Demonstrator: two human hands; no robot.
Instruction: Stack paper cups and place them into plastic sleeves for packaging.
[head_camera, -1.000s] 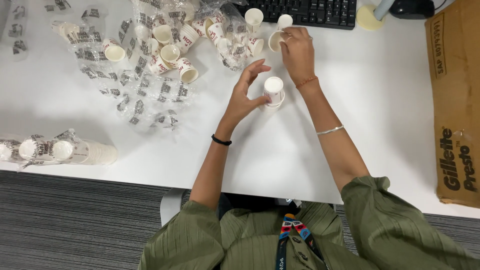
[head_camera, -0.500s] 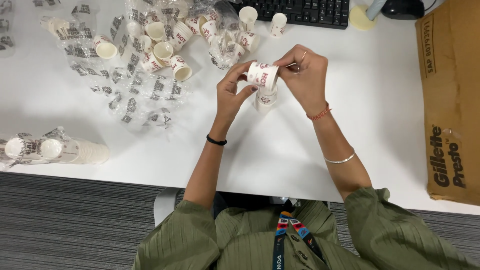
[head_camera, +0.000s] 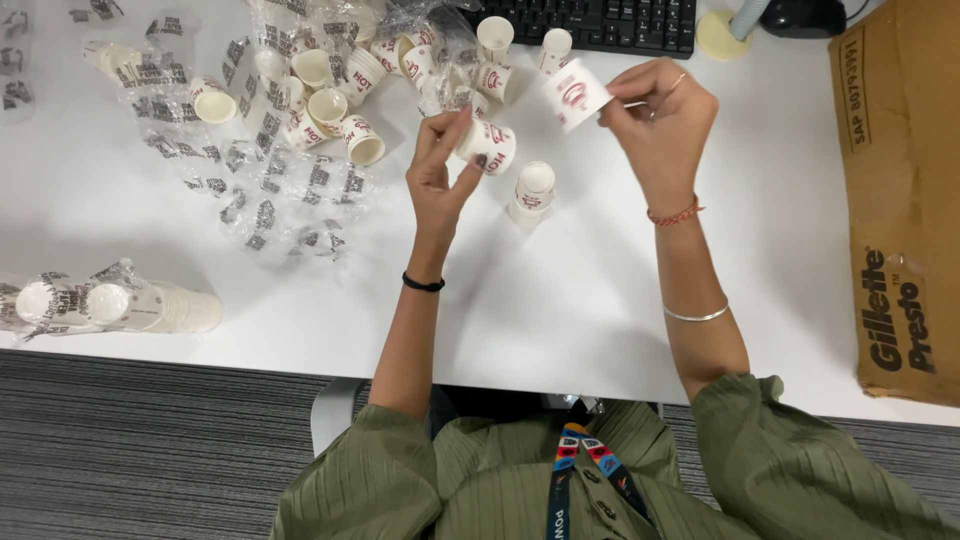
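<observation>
My left hand (head_camera: 438, 170) holds a small white paper cup with red print (head_camera: 490, 145) by its fingertips, above the white table (head_camera: 560, 300). My right hand (head_camera: 660, 115) grips a second such cup (head_camera: 575, 95), tilted, a little higher and to the right. Between and just below the two hands a short stack of upturned cups (head_camera: 533, 190) stands on the table. Both hands are apart from each other.
Several loose cups (head_camera: 330, 100) lie among torn clear wrappers (head_camera: 270, 190) at the back left. A wrapped sleeve of cups (head_camera: 110, 305) lies at the left front edge. A black keyboard (head_camera: 610, 20) is at the back, a cardboard box (head_camera: 900, 200) at the right.
One cup was held between both hands; now each hand holds its own cup and the hands have drawn apart. Earlier still, the right hand reached toward the back cups.
</observation>
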